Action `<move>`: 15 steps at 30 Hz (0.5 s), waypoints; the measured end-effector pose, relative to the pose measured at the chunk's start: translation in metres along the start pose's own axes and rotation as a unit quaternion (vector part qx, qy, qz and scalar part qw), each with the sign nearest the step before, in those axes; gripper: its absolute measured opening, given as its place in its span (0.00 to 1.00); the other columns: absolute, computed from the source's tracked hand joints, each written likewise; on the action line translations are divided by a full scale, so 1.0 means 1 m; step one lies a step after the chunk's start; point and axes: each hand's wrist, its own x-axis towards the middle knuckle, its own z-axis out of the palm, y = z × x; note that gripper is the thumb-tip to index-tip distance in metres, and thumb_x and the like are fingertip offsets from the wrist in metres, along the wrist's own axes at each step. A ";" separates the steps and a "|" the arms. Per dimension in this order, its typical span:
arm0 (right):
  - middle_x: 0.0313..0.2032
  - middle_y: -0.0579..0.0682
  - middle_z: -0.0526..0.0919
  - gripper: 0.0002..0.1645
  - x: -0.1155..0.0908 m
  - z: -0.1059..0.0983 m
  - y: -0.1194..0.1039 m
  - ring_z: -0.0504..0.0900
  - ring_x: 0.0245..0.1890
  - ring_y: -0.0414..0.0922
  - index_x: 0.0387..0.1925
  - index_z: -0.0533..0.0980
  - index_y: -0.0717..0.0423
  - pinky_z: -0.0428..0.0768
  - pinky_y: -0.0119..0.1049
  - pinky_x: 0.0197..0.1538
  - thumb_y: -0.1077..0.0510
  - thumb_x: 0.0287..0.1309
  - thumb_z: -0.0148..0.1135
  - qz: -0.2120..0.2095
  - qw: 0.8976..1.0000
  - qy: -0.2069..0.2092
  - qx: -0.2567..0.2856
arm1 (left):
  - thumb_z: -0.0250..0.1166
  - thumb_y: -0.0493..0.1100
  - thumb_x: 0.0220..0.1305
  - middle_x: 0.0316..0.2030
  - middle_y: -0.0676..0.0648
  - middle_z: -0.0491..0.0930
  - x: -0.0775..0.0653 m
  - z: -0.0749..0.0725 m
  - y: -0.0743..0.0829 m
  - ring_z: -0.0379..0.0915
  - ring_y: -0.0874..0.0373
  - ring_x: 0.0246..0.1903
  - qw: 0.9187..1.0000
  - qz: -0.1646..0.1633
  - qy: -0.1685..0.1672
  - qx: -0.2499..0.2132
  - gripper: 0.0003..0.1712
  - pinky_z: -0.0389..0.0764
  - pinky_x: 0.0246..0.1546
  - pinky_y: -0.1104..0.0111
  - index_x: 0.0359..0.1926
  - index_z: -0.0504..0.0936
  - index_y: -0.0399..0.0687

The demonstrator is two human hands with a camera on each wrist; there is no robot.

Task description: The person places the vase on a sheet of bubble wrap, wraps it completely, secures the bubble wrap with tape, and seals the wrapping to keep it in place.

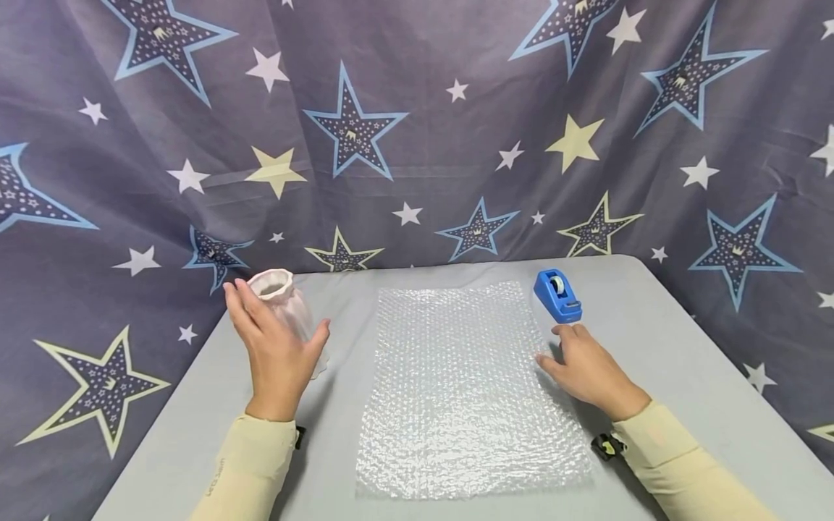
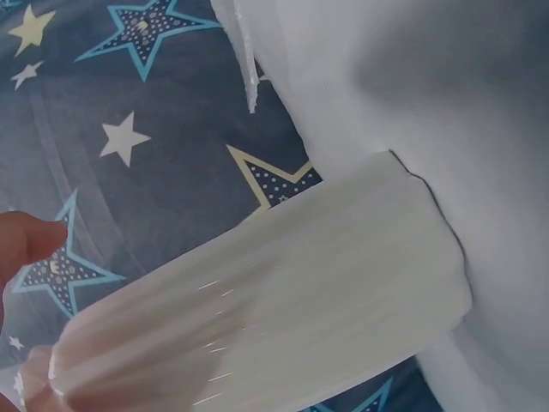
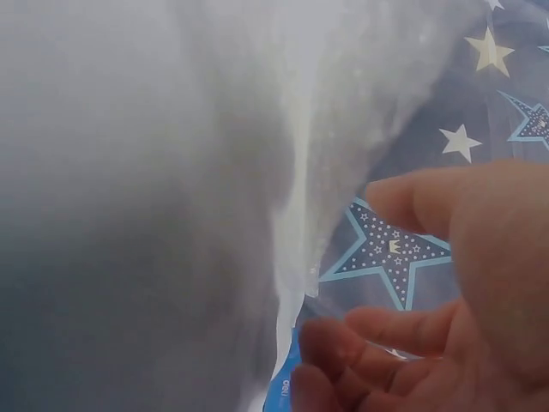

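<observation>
A pale pinkish-white vase [image 1: 293, 310] [image 2: 283, 292] with a wavy rim stands at the left of the grey table. My left hand [image 1: 276, 365] is beside it, fingers extended along its near left side and thumb spread away. Whether those fingers touch the vase I cannot tell. Over the right edge of a bubble wrap sheet [image 1: 456, 391] hovers my right hand [image 1: 593, 373] [image 3: 412, 326], its fingers loosely bent around nothing. Just beyond its fingertips sits a blue tape dispenser [image 1: 559, 300] [image 3: 280, 388] with a roll of tape in it.
The bubble wrap lies flat across the middle of the grey table [image 1: 651, 340]. A dark curtain [image 1: 417, 87] printed with stars hangs behind the table and along both sides.
</observation>
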 end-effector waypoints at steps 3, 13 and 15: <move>0.59 0.77 0.74 0.43 0.001 0.001 0.001 0.78 0.58 0.69 0.65 0.67 0.79 0.75 0.65 0.60 0.48 0.64 0.67 0.001 1.000 -0.011 0.005 | 0.86 0.47 0.39 0.81 0.32 0.40 0.000 0.001 -0.004 0.37 0.43 0.81 1.000 -0.022 -0.008 0.000 0.80 0.50 0.79 0.52 0.82 0.39 0.37; 0.44 0.63 0.81 0.41 0.004 0.004 0.002 0.82 0.43 0.53 0.64 0.68 0.78 0.81 0.56 0.51 0.50 0.62 0.68 0.004 0.999 -0.030 0.032 | 0.85 0.46 0.43 0.76 0.29 0.47 -0.005 0.004 -0.014 0.48 0.41 0.77 0.995 -0.096 -0.022 -0.025 0.80 0.56 0.77 0.52 0.83 0.36 0.41; 0.45 0.62 0.81 0.41 0.004 0.004 0.002 0.82 0.43 0.53 0.64 0.68 0.77 0.81 0.56 0.51 0.50 0.62 0.69 0.007 0.999 -0.031 0.033 | 0.85 0.46 0.43 0.75 0.29 0.49 -0.006 0.004 -0.015 0.51 0.40 0.76 0.993 -0.109 -0.026 -0.030 0.79 0.57 0.77 0.51 0.83 0.36 0.40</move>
